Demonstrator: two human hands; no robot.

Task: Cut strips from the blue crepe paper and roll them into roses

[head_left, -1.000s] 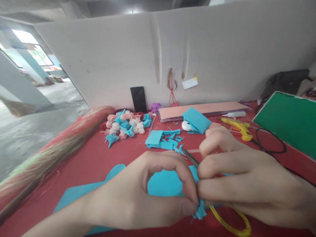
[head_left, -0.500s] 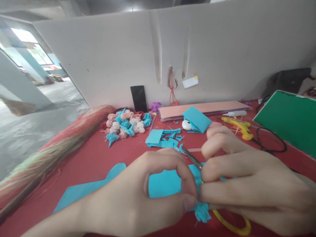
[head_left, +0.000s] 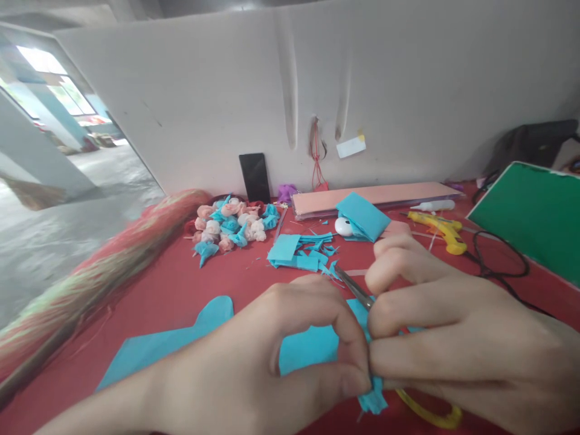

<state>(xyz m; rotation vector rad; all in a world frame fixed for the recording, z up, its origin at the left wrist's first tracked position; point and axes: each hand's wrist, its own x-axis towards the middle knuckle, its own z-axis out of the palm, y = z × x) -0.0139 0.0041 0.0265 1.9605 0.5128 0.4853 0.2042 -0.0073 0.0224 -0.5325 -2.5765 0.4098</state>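
Low in the head view, my left hand (head_left: 258,356) bends thumb and index finger into a ring, their tips pinching a small gathered piece of blue crepe paper (head_left: 374,400). My right hand (head_left: 457,326) is closed against the same piece, its fingertips partly hidden. The frayed lower end of the paper sticks out beneath the fingers. Under my right hand are scissors, with grey blades (head_left: 356,290) and a yellow handle loop (head_left: 430,414) showing on either side. Flat blue paper sheets (head_left: 308,347) lie behind and beneath my hands.
Paper roses (head_left: 231,226) in blue, pink and white are heaped at left. Blue scraps (head_left: 312,254), a folded blue packet (head_left: 362,216) and a yellow glue gun (head_left: 437,229) lie farther back. A phone (head_left: 254,177) leans on the white panel. A green board (head_left: 534,217) stands right.
My left fingertips have shifted slightly right, closer to my right hand, and the blue paper end looks narrower. The view has moved a little. Both hands keep their grip.
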